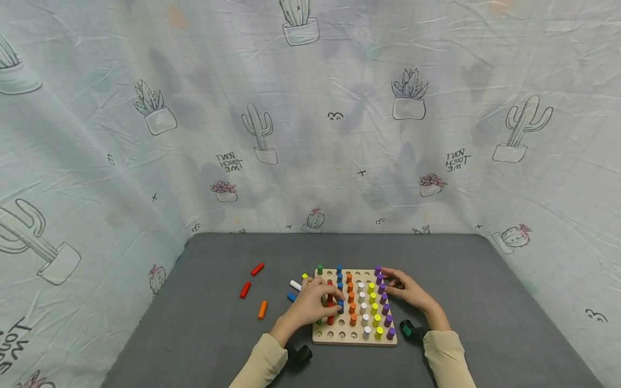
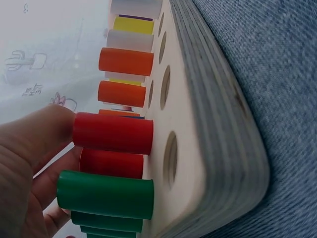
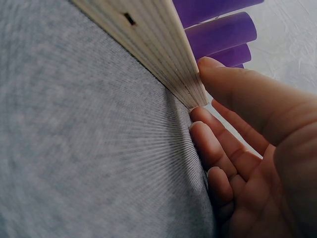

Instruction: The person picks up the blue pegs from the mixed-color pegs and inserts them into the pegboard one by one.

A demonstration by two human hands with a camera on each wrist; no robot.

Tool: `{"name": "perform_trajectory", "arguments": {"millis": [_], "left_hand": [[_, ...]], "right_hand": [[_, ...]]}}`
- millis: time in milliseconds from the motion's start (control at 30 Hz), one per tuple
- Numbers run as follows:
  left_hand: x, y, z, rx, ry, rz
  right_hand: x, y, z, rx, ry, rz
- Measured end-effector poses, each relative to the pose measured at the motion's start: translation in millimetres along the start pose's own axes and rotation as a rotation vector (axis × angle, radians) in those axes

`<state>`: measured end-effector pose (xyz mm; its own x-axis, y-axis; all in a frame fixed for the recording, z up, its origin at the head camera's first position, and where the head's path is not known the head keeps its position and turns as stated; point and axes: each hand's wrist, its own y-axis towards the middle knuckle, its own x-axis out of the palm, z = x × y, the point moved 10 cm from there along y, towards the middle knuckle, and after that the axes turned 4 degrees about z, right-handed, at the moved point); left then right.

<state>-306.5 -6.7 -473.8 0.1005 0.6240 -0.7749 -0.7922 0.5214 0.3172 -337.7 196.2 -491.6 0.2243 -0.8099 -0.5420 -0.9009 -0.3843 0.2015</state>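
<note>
A wooden pegboard carries upright pegs in coloured columns, from green at the left to purple at the right. Reaching over its left side, my left hand pinches a blue peg in the blue column between thumb and fingertips. The left wrist view shows red pegs and green pegs beside that hand, the blue one hidden behind them. At the far right corner, my right hand grips the board's edge, its thumb beside the purple pegs and curled fingers against the side.
Loose on the grey table, left of the board, lie red pegs, an orange peg, a white peg, a blue peg and a yellow one. A cactus-print cloth hangs behind the table.
</note>
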Motion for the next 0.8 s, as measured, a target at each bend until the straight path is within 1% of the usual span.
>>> {"name": "perform_trajectory", "arguments": {"millis": [167, 333, 400, 633, 800], "left_hand": [[0.2, 0.0, 0.9, 0.007, 0.001, -0.005], [1.5, 0.1, -0.2, 0.009, -0.009, -0.006], [2.1, -0.3, -0.2, 0.01, -0.01, -0.006], [0.9, -2.5, -0.5, 0.002, -0.032, 0.003], [-5.9, -4.9, -0.5, 0.004, -0.042, 0.029]], "right_hand": [[0.4, 0.0, 1.8, -0.002, 0.007, -0.001], [2.5, 1.9, 26.2, -0.015, 0.009, 0.014], [3.0, 1.8, 32.1, -0.017, -0.001, 0.019], [-0.1, -2.6, 2.3, -0.016, 0.018, 0.01], [-0.6, -3.5, -2.2, 0.0, 0.006, -0.003]]}}
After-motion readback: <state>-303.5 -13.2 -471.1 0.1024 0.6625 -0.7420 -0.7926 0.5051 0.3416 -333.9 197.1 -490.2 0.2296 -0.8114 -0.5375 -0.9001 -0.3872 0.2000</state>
